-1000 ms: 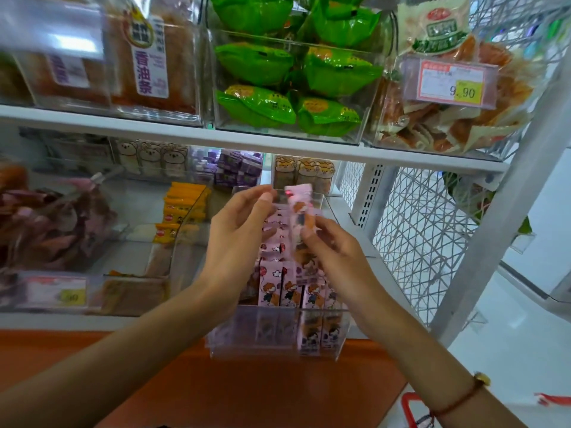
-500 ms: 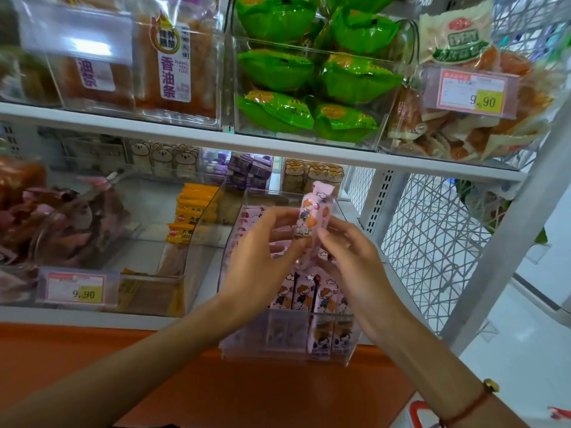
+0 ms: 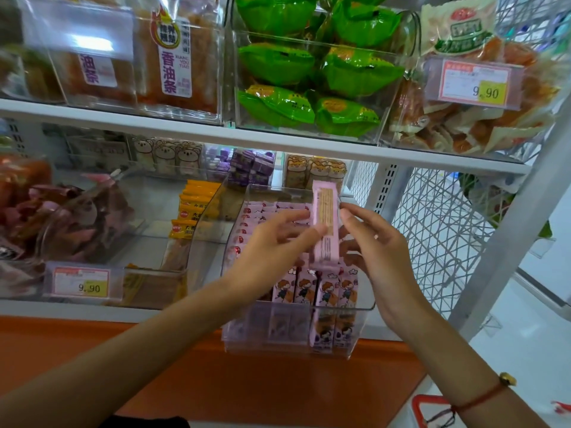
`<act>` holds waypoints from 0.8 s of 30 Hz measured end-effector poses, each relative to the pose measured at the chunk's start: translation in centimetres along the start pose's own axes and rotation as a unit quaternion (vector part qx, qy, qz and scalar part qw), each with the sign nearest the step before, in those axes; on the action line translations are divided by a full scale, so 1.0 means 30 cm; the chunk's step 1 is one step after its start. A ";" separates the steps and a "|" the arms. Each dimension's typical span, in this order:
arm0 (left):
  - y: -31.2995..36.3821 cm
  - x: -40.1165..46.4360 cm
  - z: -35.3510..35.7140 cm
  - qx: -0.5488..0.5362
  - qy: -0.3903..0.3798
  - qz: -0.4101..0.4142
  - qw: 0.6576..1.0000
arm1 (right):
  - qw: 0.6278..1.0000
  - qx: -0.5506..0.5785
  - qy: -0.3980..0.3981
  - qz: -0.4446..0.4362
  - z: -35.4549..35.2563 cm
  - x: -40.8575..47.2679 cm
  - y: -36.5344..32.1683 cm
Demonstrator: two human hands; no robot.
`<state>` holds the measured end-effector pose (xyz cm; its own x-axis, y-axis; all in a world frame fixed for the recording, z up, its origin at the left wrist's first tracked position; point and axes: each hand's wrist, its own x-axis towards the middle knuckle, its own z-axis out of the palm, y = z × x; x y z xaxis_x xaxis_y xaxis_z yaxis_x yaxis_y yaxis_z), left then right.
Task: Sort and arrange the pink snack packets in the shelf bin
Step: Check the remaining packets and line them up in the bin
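Both the left hand [image 3: 272, 242] and right hand [image 3: 375, 242] pinch one upright pink packet [image 3: 325, 223] above the clear bin [image 3: 364, 307], so it should be turned picture-forward and lowered squarely into the front row [image 3: 315, 288].

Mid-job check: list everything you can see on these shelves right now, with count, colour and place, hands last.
Held pink snack packet: one, pink, upright above the bin, printed back facing the camera.
Pink snack packets in the bin: many, pink with cartoon figures, standing in rows.
Clear plastic shelf bin: one, transparent, lower shelf, front overhanging the edge.
Green snack bags: several, green, clear bin on upper shelf.
Yellow packets: a stack, yellow, lower shelf left of the pink bin.
Price tags: two, white and yellow, reading 9.90, upper right and lower left.
Left hand: pinches the held packet.
Right hand: fingers at the packet's right edge; red cord bracelet on wrist.
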<state>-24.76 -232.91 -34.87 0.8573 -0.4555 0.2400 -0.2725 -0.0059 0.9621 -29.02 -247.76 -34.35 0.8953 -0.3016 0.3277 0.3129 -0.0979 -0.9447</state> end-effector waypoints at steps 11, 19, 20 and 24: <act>0.003 0.005 -0.013 -0.060 -0.027 -0.107 0.992 | 0.998 -0.003 -0.032 0.049 0.000 0.012 0.018; 0.002 0.003 -0.033 0.075 0.006 0.096 0.993 | 0.995 -0.014 -0.055 -0.078 0.005 -0.002 0.010; 0.003 0.002 -0.035 0.083 0.006 0.107 0.991 | 0.995 -0.013 -0.056 -0.084 0.003 -0.002 0.011; 0.006 -0.004 -0.037 0.082 -0.001 0.115 0.990 | 0.993 -0.012 -0.062 -0.098 0.002 -0.003 0.016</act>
<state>-24.43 -231.85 -34.58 0.7632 -0.4642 0.4496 -0.5277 -0.0461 0.8482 -28.95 -247.73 -34.83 0.8510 -0.1558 0.5015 0.4779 -0.1662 -0.8626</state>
